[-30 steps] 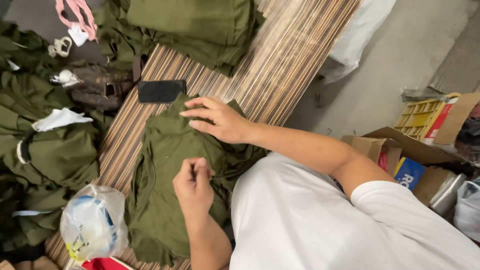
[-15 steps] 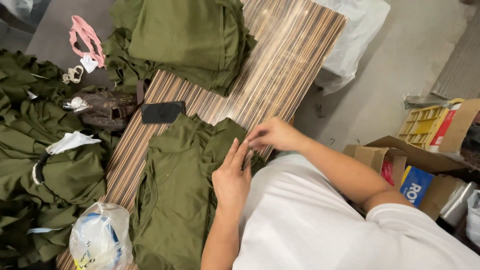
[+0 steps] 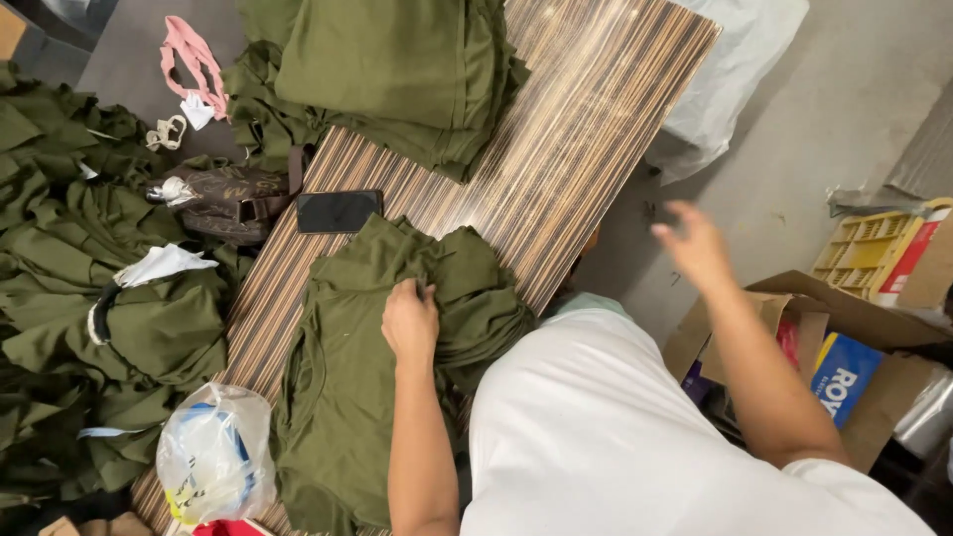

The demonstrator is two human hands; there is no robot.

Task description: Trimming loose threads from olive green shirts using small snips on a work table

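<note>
- Striped wooden table (image 3: pixel 586 149) runs diagonally, its far end bearing a stack of olive garments (image 3: pixel 397 69)
- Olive green shirt (image 3: pixel 347 397) lies bunched on the near end, beside a black phone (image 3: pixel 339 210)
- Open cardboard box (image 3: pixel 874 397) at right holds a blue package (image 3: pixel 844 377), partly hidden
- Left hand (image 3: pixel 410 320) has its fingers clamped on the shirt fabric
- Right hand (image 3: pixel 693 245) is blurred in the air off the table edge, fingers apart

Bright, even overhead light; glare streak along the striped tabletop (image 3: pixel 556 169); motion-blurred right hand (image 3: pixel 695 248).
</note>
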